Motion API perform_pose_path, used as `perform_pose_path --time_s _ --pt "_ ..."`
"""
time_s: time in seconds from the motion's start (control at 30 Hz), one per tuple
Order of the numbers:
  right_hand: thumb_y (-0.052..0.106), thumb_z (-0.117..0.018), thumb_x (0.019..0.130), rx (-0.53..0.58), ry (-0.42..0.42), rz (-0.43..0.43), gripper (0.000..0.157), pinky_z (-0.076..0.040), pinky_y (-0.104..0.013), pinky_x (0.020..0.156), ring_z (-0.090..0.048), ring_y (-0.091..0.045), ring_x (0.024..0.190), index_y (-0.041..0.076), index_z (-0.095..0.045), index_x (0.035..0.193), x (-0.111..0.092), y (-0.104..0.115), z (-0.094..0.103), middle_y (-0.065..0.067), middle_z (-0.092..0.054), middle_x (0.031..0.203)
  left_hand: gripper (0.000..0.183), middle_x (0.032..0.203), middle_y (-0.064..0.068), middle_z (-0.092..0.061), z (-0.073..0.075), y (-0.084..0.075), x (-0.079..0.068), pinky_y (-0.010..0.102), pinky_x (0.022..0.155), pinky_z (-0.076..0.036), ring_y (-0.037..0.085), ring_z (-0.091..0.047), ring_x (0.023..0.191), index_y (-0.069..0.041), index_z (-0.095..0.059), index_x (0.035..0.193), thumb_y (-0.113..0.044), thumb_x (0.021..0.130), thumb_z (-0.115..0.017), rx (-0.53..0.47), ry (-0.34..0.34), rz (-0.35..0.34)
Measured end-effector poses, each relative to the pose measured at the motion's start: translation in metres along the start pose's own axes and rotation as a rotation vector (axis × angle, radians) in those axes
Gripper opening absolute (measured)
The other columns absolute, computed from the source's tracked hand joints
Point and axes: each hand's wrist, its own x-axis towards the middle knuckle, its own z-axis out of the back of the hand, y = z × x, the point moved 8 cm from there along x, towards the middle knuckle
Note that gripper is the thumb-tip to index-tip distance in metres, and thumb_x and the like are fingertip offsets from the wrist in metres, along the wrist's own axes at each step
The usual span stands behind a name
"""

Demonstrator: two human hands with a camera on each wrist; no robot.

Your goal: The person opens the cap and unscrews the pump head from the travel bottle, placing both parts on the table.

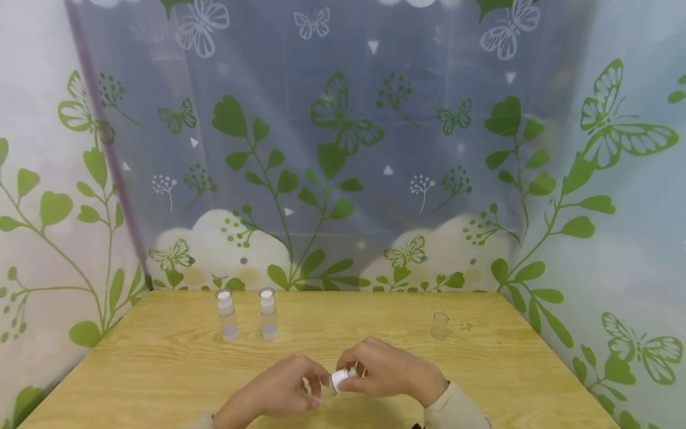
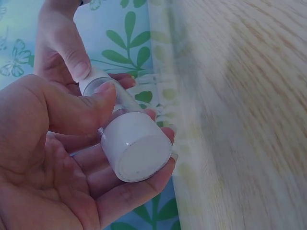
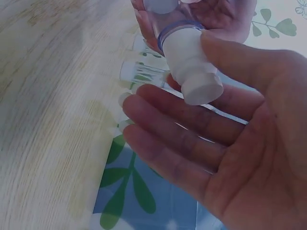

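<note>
Head view: I see a bottle (image 1: 340,378) tilted at lower centre, my left hand's (image 1: 281,384) fingers curled round its base, my right hand's (image 1: 388,366) pinching its white collar; two bottles (image 1: 227,322) (image 1: 268,322) stand left on the counter (image 1: 161,357), a clear cap (image 1: 440,327) right.

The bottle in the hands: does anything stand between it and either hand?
Nothing visible does: the left hand holds the bottle near its white base, the right hand near its white top.

The bottle (image 2: 136,143) looks smooth plastic, the table (image 1: 161,369) wood-grained.
</note>
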Motion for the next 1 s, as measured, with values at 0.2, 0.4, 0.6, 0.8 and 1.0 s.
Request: perform_pose_path --time_s 0.2,0.4,0.6,0.8,1.0 --pt "0.026 -0.061 0.093 -0.018 0.014 -0.014 0.017 -0.049 -0.01 0.064 -0.059 0.009 0.071 0.016 -0.07 0.103 -0.0002 -0.0012 -0.0023 0.01 -0.071 0.093 0.032 0.077 -0.009 -0.068 -0.0009 0.0012 0.0009 0.017 0.063 -0.051 0.001 -0.06 0.063 -0.004 -0.07 0.106 0.003 0.075 -0.068 0.005 0.002 0.002" --pt "0.023 -0.066 0.09 -0.023 0.007 -0.021 0.013 -0.048 -0.011 0.062 -0.056 0.009 0.068 0.017 -0.069 0.101 0.0003 0.0014 -0.0008 0.01 -0.07 0.091 0.03 0.075 -0.009 -0.068 -0.0025 0.0015 0.0008 0.017 0.061 -0.05 0.0 -0.058 0.06 -0.004 -0.07 0.105 0.002 0.075 -0.068 0.008 0.005 0.006" --pt "0.02 -0.071 0.085 -0.032 -0.008 -0.041 0.015 -0.048 -0.011 0.062 -0.055 0.008 0.068 0.017 -0.068 0.1 0.0016 0.0022 0.0004 0.008 -0.07 0.092 0.029 0.075 -0.007 -0.068 -0.003 0.0016 0.0016 0.017 0.06 -0.05 0.001 -0.059 0.059 -0.005 -0.07 0.105 0.001 0.076 -0.069 -0.01 0.009 0.014" --pt "0.019 -0.073 0.083 -0.041 -0.015 -0.053 0.018 -0.047 -0.012 0.061 -0.054 0.007 0.066 0.016 -0.067 0.099 0.003 0.0017 0.0006 0.008 -0.069 0.091 0.03 0.076 -0.006 -0.069 -0.0023 0.0008 0.0007 0.017 0.061 -0.05 0.001 -0.06 0.061 -0.004 -0.07 0.106 0.001 0.076 -0.07 -0.019 0.007 0.024" --pt "0.02 -0.073 0.083 -0.025 -0.005 -0.047 0.02 -0.048 -0.011 0.062 -0.056 0.007 0.069 0.016 -0.067 0.102 0.0023 0.0012 0.0007 0.008 -0.069 0.093 0.029 0.075 -0.008 -0.068 -0.0013 0.001 0.0011 0.017 0.06 -0.05 0.001 -0.059 0.059 -0.005 -0.07 0.105 0.002 0.076 -0.069 0.001 0.007 0.028"
